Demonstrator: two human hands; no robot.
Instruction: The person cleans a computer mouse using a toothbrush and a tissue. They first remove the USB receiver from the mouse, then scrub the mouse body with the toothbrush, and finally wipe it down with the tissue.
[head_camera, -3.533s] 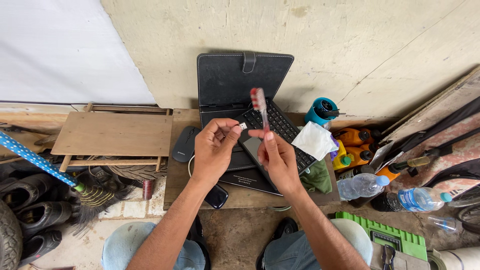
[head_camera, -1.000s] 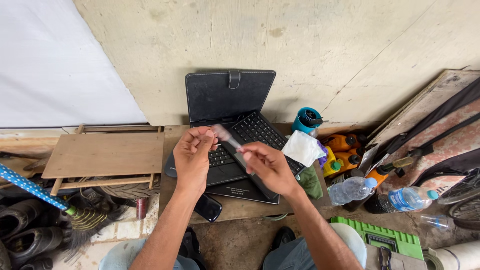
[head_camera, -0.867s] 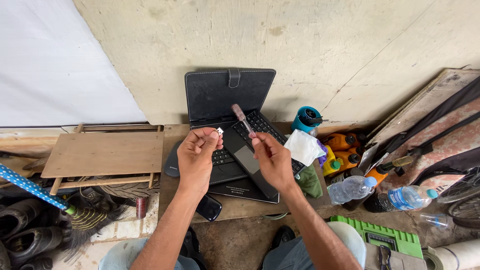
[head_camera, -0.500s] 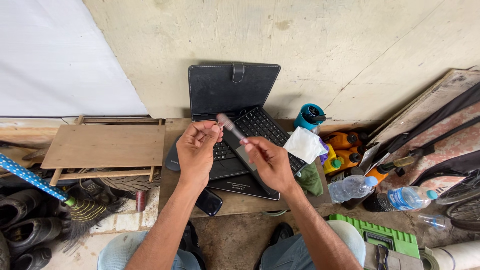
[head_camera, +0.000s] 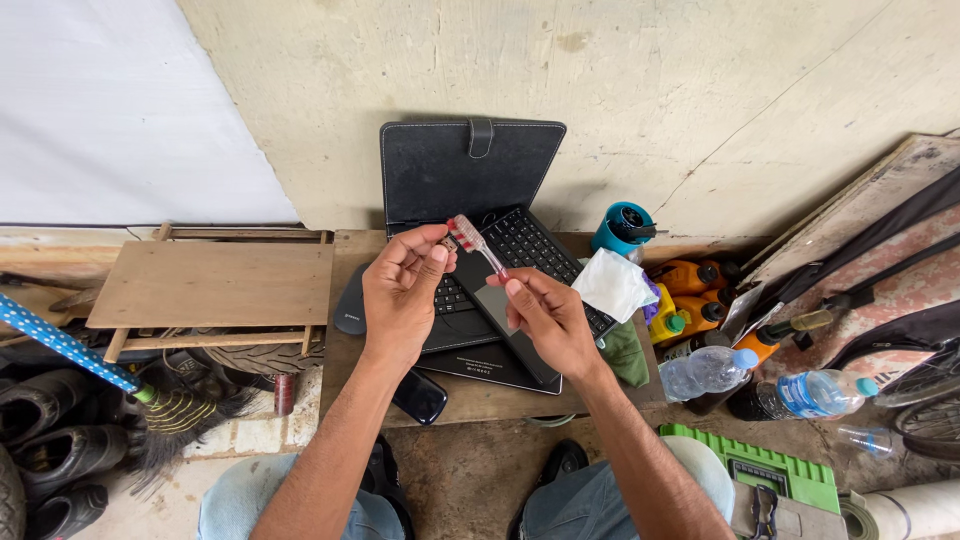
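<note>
Toothbrush (head_camera: 478, 246) lay gripped in the right hand (head_camera: 548, 320) at centre frame, its long axis slanting up-left so the bristle head touched the small connector (head_camera: 447, 243) pinched by the left hand (head_camera: 402, 295), above the keyboard (head_camera: 520, 262).

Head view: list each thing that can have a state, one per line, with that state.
left hand: pinching a small plug at its fingertips
right hand: gripping the toothbrush handle
toothbrush: held up, bristles at the plug
keyboard case: open, flap upright against the wall
phone: lying flat, screen dark
water bottle: lying on its side, capped
</note>
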